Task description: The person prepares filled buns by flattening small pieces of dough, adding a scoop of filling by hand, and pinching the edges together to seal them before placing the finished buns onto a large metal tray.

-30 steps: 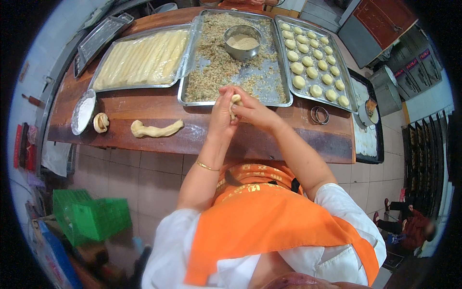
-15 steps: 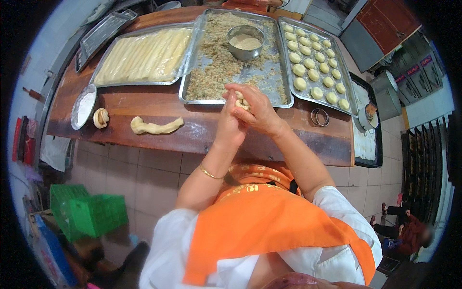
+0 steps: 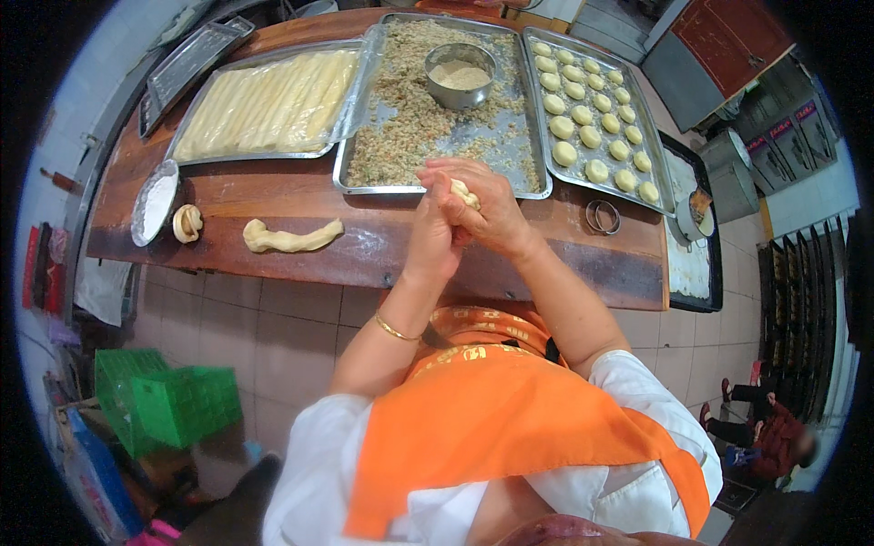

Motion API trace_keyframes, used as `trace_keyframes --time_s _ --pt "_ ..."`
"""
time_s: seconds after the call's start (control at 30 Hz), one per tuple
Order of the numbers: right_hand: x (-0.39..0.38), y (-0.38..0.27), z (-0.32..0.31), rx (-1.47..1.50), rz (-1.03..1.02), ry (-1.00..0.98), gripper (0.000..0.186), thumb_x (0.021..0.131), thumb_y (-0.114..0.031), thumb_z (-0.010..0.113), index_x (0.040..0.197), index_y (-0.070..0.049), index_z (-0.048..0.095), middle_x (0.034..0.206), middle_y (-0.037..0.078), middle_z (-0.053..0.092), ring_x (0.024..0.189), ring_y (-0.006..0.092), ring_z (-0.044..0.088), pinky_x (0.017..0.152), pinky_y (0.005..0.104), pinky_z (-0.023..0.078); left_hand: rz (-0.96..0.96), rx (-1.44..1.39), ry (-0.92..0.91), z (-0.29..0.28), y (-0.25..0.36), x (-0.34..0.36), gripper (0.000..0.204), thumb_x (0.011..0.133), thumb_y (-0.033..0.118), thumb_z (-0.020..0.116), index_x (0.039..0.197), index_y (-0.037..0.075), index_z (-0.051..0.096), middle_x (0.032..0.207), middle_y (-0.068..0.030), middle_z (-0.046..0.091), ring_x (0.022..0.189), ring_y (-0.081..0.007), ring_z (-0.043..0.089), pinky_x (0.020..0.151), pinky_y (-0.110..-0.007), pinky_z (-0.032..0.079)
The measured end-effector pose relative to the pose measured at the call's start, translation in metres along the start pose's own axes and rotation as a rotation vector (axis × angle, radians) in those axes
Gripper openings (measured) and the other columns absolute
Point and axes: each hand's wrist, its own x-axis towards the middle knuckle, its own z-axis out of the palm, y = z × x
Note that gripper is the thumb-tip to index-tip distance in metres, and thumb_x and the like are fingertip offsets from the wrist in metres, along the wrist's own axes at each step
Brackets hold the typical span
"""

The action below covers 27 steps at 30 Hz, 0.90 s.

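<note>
Above the near edge of the filling tray, my left hand (image 3: 437,223) and my right hand (image 3: 494,211) are closed together around a piece of pale dough (image 3: 465,193). Only a small part of that dough shows between the fingers; whether it has filling inside is hidden. Beyond my hands, the large metal tray (image 3: 378,190) carries crumbly brown filling (image 3: 391,146). A round metal bowl (image 3: 460,94) of fine beige crumbs stands in it. To the left, a strip of dough (image 3: 291,237) lies on the wooden table (image 3: 391,246).
A tray of plastic-covered dough rolls (image 3: 269,100) sits left, near a bowl of white flour (image 3: 159,202) and a coiled dough piece (image 3: 188,224). Right are a tray of round dough pieces (image 3: 590,136) and two metal rings (image 3: 603,217). Green crates (image 3: 187,405) stand on the floor; a person (image 3: 774,437) sits far right.
My hands have shifted slightly around the dough, and my right fingers now cover more of it. The table items have moved a little in the picture together.
</note>
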Motion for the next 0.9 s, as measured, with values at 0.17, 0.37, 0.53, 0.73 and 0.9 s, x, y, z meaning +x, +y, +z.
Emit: trace_keyframes --time_s 0.17,0.37,0.53,0.73,0.9 --pt "-0.004 -0.004 -0.006 0.249 0.293 0.034 0.047 0.097 -0.043 0.059 0.119 -0.003 0.067 0.118 0.013 0.069 0.105 0.029 0.068 0.096 0.0427 0.051 -0.006 -0.014 -0.158 0.005 0.006 -0.009 0.039 0.103 0.047 0.048 0.126 0.015 0.054 0.104 0.0031 0.061 0.089 -0.0066 0.061 0.064 -0.021 0.049" --pt "0.004 -0.02 -0.011 0.121 0.096 0.002 0.046 0.099 -0.04 0.057 0.123 -0.002 0.065 0.132 0.016 0.062 0.119 0.0307 0.061 0.103 0.045 0.045 0.033 0.14 -0.15 0.003 0.012 -0.01 0.037 0.103 0.046 0.047 0.117 0.012 0.056 0.093 0.0033 0.059 0.072 -0.0041 0.055 0.054 -0.018 0.042" --pt "-0.002 -0.017 -0.009 0.139 0.064 -0.058 0.046 0.099 -0.043 0.056 0.112 0.0 0.068 0.123 0.015 0.067 0.124 0.033 0.058 0.105 0.0445 0.043 0.021 0.171 -0.026 0.002 0.002 -0.006 0.038 0.102 0.05 0.051 0.115 0.015 0.057 0.096 0.0044 0.061 0.071 -0.0053 0.058 0.053 -0.019 0.044" --pt "-0.01 -0.012 -0.014 0.468 0.455 0.069 0.037 0.099 -0.036 0.057 0.11 -0.004 0.071 0.117 0.011 0.071 0.122 0.0304 0.059 0.103 0.0385 0.045 -0.088 0.021 -0.154 0.031 0.016 -0.016 0.042 0.1 0.052 0.051 0.12 0.015 0.055 0.098 0.0037 0.06 0.072 -0.0049 0.058 0.052 -0.018 0.043" --pt "0.004 -0.03 -0.012 0.389 0.233 0.159 0.043 0.1 -0.042 0.055 0.113 -0.003 0.07 0.12 0.011 0.069 0.128 0.0301 0.055 0.105 0.0396 0.042 -0.006 0.342 -0.206 0.005 0.017 -0.011 0.044 0.101 0.053 0.05 0.121 0.015 0.055 0.095 0.0038 0.059 0.07 -0.0033 0.055 0.051 -0.017 0.041"
